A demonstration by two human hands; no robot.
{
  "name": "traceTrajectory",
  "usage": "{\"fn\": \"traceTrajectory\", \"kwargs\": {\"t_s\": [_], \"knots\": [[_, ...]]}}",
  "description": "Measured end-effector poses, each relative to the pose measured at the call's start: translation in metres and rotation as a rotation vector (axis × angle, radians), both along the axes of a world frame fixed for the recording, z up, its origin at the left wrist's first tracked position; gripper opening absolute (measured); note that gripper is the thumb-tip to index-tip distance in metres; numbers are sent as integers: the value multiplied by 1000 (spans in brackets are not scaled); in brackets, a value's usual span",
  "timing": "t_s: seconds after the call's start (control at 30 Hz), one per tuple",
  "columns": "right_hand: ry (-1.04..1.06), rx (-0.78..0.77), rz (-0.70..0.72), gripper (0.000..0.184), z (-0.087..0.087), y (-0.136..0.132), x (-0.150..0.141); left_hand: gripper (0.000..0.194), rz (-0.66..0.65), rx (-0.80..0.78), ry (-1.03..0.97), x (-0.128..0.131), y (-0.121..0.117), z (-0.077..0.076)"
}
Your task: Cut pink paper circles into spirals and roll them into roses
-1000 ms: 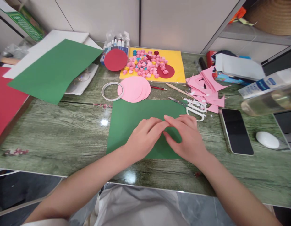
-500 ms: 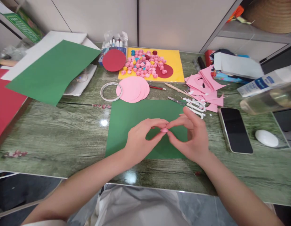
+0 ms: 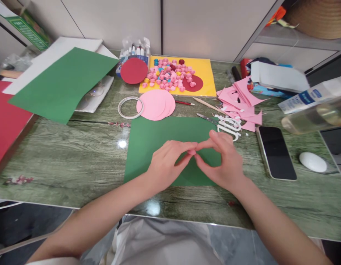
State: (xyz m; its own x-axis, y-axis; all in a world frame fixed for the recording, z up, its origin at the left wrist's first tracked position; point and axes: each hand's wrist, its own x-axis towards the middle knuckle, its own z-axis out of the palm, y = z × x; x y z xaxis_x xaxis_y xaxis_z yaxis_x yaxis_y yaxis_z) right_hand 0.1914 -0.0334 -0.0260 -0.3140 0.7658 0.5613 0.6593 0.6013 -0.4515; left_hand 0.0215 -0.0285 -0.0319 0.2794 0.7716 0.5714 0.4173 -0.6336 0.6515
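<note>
Here, right at the centre, is a small pink piece (image 3: 192, 151), held up between the fingertips above a green sheet (image 3: 151, 134). The left hand (image 3: 165, 161) has it pinched, index finger on one side, thumb on the other. The right hand (image 3: 228, 163) meets it there, index finger and thumb tips at the piece's right edge; whether they grip it or only touch, I can't tell from here. So the two hands are together, fingertip to fingertip.

Just past the right hand, white-handled scissors (image 3: 227, 129) lie beside a heap of pink offcuts (image 3: 244, 105). Beyond the green sheet's far edge, overlapping pink discs (image 3: 154, 105) touch a roll of tape (image 3: 120, 110), with a red pencil (image 3: 185, 103) and a pointed wooden stick (image 3: 207, 105) to their right. Farther back, look at that yellow sheet (image 3: 207, 68), crowded with little curled blossoms (image 3: 174, 78), mostly pink, a few blue, yellow and dark red! A red disc (image 3: 134, 70) leans by the marker pens (image 3: 137, 50). Out on the right, a smartphone (image 3: 277, 152) lies near a white mouse (image 3: 313, 162).
</note>
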Motion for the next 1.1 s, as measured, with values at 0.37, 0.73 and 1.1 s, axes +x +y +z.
{"fn": "traceTrajectory", "kwargs": {"t_s": [0.37, 0.73, 1.1], "knots": [[-10, 45, -6, 90, 2, 2, 1, 20, 2, -87, -31, 0, 0, 6], [160, -14, 33, 86, 2, 1, 2, 24, -57, -212, -240, 3, -2, 3], [-31, 49, -14, 81, -1, 0, 1, 18, 42, 23, -23, 0, 2, -2]]}}
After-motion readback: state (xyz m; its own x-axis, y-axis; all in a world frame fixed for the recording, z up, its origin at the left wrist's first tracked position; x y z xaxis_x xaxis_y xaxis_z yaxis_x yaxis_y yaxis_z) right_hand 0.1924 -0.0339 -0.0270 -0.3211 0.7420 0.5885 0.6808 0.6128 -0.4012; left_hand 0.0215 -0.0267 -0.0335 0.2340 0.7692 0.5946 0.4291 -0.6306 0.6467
